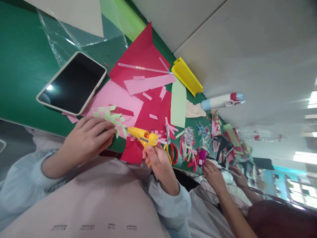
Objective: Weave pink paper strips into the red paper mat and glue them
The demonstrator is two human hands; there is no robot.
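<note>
My right hand (pixel 158 162) is closed round the handle of a yellow hot glue gun (pixel 141 134), a glue stick showing at its back end. The gun's nozzle points left at a woven piece of green and pink paper strips (pixel 120 124). At the near edge of that piece, my left hand (pixel 90 142) has its fingers bent onto the paper, its thumb mostly hidden. Just right of the gun lie scissors (pixel 174 153) with red and yellow handles. Beneath are red paper (pixel 132 152) and pink paper (pixel 116 96).
A phone (pixel 74 82) lies at left on the green table (pixel 19 66). Farther back are a clear glue stick (pixel 141 68), a yellow holder (pixel 187 76) and a bottle (pixel 221 100). At right, a co-worker's hand (pixel 214 175) is by a purple object (pixel 202 158), among paper scraps and cables.
</note>
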